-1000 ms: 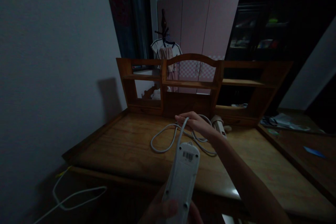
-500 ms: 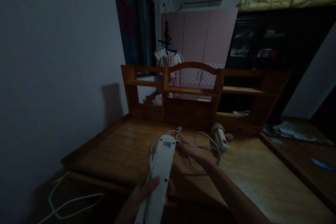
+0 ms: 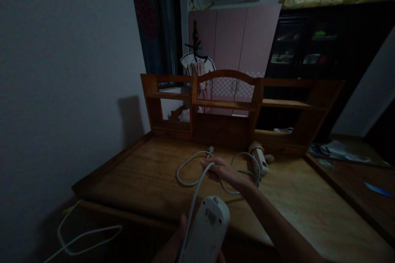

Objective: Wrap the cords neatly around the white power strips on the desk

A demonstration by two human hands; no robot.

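Observation:
A white power strip (image 3: 206, 230) is tilted near the bottom of the head view, its back with a label and screw holes facing up. Around its sides my left hand (image 3: 173, 240) is closed; part of the hand lies hidden behind the strip. My right hand (image 3: 226, 172) pinches the white power cord (image 3: 194, 197) above the wooden desktop. From there the cord runs down along the strip's left side. More of it lies in loops on the wood, and a plug (image 3: 210, 149) rests near the back.
A second whitish device (image 3: 260, 160) with wrapped cord lies at the back right of the desktop (image 3: 129, 176). Behind stands a wooden shelf unit (image 3: 226, 109). Another white cord (image 3: 89, 234) hangs at the lower left, beside the wall. A blue item (image 3: 378, 189) lies far right.
The power strip has moved down and right, closer to me, and tilted. My right hand has drawn the cord out, so a longer stretch shows between hand and strip.

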